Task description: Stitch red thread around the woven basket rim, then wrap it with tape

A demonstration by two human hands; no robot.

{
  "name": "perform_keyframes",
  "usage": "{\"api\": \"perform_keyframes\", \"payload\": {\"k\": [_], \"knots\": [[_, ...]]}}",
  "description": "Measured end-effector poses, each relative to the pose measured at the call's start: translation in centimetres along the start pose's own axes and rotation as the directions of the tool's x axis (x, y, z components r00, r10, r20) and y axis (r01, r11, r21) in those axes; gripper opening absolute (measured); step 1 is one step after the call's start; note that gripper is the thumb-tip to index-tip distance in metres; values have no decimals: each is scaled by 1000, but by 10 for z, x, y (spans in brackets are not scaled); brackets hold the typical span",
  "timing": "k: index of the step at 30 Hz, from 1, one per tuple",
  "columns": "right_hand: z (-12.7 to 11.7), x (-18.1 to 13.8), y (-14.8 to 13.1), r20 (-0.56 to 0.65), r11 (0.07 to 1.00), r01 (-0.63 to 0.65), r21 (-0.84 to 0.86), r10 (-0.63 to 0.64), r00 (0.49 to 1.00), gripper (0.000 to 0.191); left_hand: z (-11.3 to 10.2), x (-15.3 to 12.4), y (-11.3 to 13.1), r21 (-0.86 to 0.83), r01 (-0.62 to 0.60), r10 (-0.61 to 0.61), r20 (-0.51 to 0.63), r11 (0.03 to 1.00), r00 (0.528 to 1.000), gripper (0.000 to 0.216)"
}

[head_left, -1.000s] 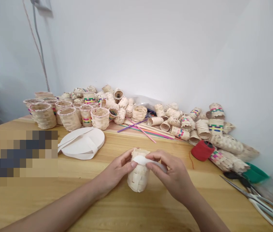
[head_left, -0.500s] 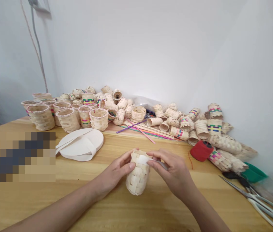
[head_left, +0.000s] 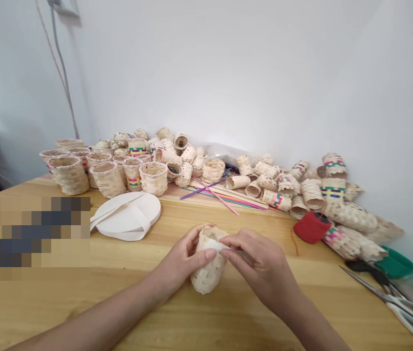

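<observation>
A small cylindrical basket [head_left: 205, 279] of pale woven strips tilts above the table, its open mouth upward. My left hand [head_left: 187, 256] is wrapped around its left side, the thumb pressing on the front below the rim. Against the upper front lies a white strip [head_left: 213, 244], partly covered by my fingers. My right hand [head_left: 261, 261] pinches this strip between thumb and fingertips at the basket's right edge. Where the rest of the strip runs is hidden behind that hand.
A flat roll of white ribbon [head_left: 124, 209] lies to the left. Pink-rimmed baskets [head_left: 155, 179] and a pile of woven pieces [head_left: 266, 170] line the wall. Coloured strips [head_left: 224, 195] lie in front. A red thread spool [head_left: 311, 228] and scissors [head_left: 389, 297] are at right.
My left thumb has moved right, onto the white strip at the basket's front. The right hand stays at the basket's edge. The whole view has shifted slightly.
</observation>
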State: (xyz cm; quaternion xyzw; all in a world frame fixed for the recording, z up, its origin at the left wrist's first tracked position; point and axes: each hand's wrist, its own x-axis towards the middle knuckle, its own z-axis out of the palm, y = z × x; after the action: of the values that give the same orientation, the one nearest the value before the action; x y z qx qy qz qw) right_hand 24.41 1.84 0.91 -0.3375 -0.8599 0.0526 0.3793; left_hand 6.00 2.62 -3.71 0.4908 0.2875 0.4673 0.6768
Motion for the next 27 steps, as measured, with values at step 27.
{"api": "perform_keyframes", "payload": {"k": [27], "knots": [[-33, 4, 8, 142, 988, -115, 98, 101, 985, 13, -5, -6, 11, -285, 54, -43, 43, 957, 998, 66]]}}
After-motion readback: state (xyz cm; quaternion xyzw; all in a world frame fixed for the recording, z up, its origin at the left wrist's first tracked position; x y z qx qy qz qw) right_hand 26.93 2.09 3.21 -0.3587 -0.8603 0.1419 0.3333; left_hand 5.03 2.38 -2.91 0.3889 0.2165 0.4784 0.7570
